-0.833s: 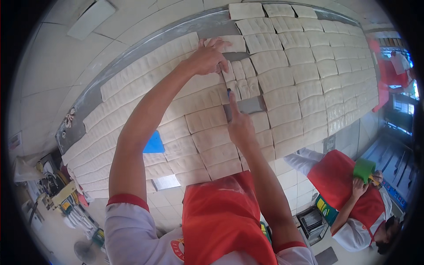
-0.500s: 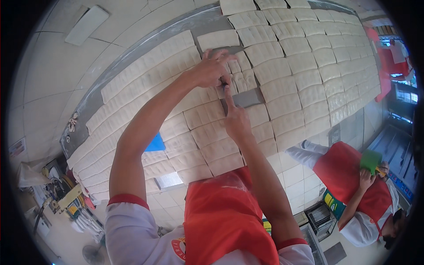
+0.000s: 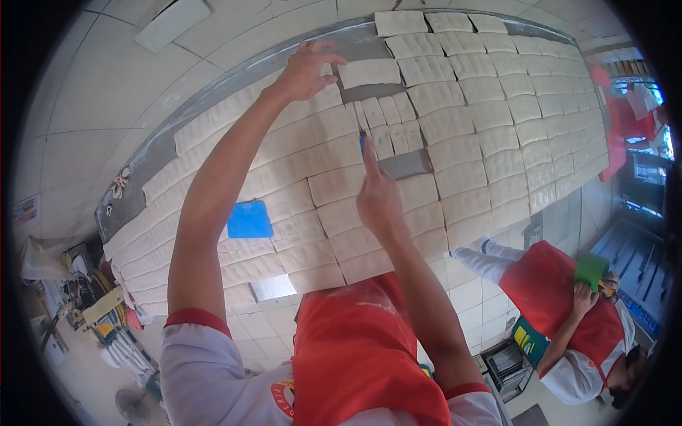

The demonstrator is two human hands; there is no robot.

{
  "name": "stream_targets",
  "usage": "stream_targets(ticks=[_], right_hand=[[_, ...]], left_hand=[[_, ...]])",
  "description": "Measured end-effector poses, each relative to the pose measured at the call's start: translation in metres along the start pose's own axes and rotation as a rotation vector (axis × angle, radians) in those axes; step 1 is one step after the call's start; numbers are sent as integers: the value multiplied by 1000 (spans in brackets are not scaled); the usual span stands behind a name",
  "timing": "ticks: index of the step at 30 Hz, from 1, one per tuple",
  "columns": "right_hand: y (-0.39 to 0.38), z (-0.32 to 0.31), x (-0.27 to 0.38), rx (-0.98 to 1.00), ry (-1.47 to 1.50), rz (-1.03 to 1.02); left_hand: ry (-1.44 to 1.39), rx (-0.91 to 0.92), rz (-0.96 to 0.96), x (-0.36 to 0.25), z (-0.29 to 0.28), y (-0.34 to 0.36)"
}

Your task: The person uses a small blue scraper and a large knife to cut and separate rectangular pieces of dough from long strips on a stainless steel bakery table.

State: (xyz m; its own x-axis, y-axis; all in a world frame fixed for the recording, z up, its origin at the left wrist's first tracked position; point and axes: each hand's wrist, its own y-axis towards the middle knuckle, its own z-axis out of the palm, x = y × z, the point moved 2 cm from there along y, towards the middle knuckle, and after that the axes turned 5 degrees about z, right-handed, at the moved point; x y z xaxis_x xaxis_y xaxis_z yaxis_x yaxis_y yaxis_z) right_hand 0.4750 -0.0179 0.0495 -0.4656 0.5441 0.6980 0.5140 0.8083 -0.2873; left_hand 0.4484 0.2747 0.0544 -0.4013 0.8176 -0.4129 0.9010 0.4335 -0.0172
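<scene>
Rows of pale, flattened dough slabs (image 3: 452, 145) cover a grey worktable (image 3: 405, 165). My right hand (image 3: 379, 202) is closed on a narrow blue tool, kind unclear (image 3: 364, 139), with the index finger stretched along it. Its tip rests at the edge of a slab cut into several small dough pieces (image 3: 387, 117). Farther away and to the left, my left hand (image 3: 305, 71) is open, fingers apart, above the far dough row, beside a single separate slab (image 3: 369, 72). It holds nothing.
A flat blue plastic scraper (image 3: 250, 219) lies on the dough, right of my left forearm. At the right, a co-worker in a red apron (image 3: 550, 280) holds a green roll-shaped object (image 3: 592, 271). Tools and cloths crowd a rack (image 3: 106, 312) at lower left.
My left hand has moved away from the small pieces, up and to the left. My right hand stays near the cut slab with the blue tool. The blue scraper shows more fully.
</scene>
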Motion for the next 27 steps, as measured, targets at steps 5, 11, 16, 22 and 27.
stream_targets(ticks=[5, 11, 16, 22, 27], right_hand=[[46, 22, 13, 159, -88, 133], [50, 22, 15, 171, -123, 118], [43, 18, 8, 139, -149, 82], [4, 18, -1, 213, -205, 219], [4, 21, -18, 154, -208, 156]], left_hand=[[-14, 52, 38, 4, 10, -12], [-19, 253, 135, -17, 30, -19], [-34, 335, 254, -23, 57, -18], [-37, 336, 279, -21, 50, -24], [-154, 358, 412, -62, 56, -41]])
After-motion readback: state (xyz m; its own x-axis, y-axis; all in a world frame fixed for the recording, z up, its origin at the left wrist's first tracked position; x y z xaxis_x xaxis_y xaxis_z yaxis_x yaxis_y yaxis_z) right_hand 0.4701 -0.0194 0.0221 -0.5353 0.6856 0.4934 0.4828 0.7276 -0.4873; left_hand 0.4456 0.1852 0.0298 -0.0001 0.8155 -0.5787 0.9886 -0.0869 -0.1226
